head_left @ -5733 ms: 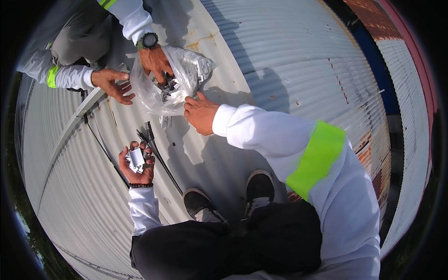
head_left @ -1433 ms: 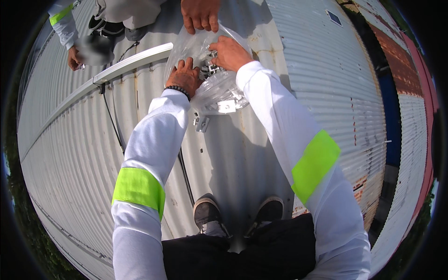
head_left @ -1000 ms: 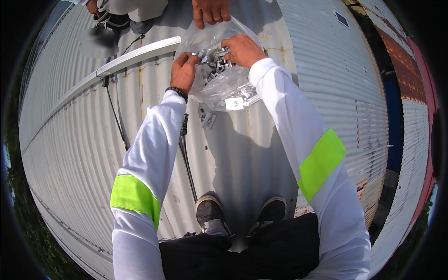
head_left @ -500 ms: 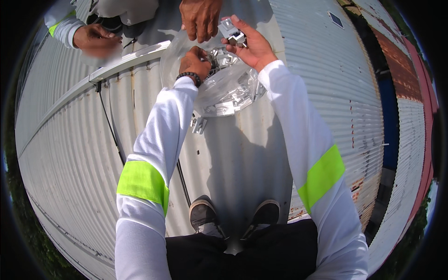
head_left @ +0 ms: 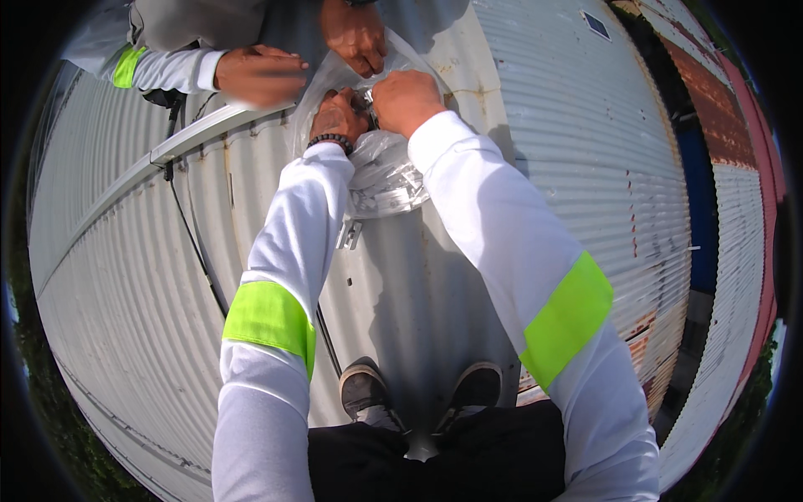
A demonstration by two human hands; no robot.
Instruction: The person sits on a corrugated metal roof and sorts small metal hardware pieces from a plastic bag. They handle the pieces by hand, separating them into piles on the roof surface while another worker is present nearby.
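A clear plastic bag point(head_left: 386, 159) full of small silver metal clamps point(head_left: 389, 202) rests on the corrugated roof. At its mouth, my left hand point(head_left: 339, 117), with a dark beaded bracelet, is curled closed, fingertips down among the metal pieces. Right beside it my right hand point(head_left: 406, 100) is also closed over the bag's opening. What either hand grips is hidden by the fingers and plastic. A co-worker's hand point(head_left: 353, 40) pinches the far rim of the bag. Their other hand point(head_left: 261, 75), partly blurred, reaches in from the left.
A loose metal clamp point(head_left: 350, 235) lies on the roof point(head_left: 435, 276) just below the bag. A long metal rail point(head_left: 196, 136) runs across the left, with a black cable point(head_left: 194, 230) near it. My shoes point(head_left: 365, 389) stand on the metal sheets.
My right hand, which held metal clamps up beside the bag, has moved left and down to the bag's mouth. The co-worker's left-side hand has come nearer the bag.
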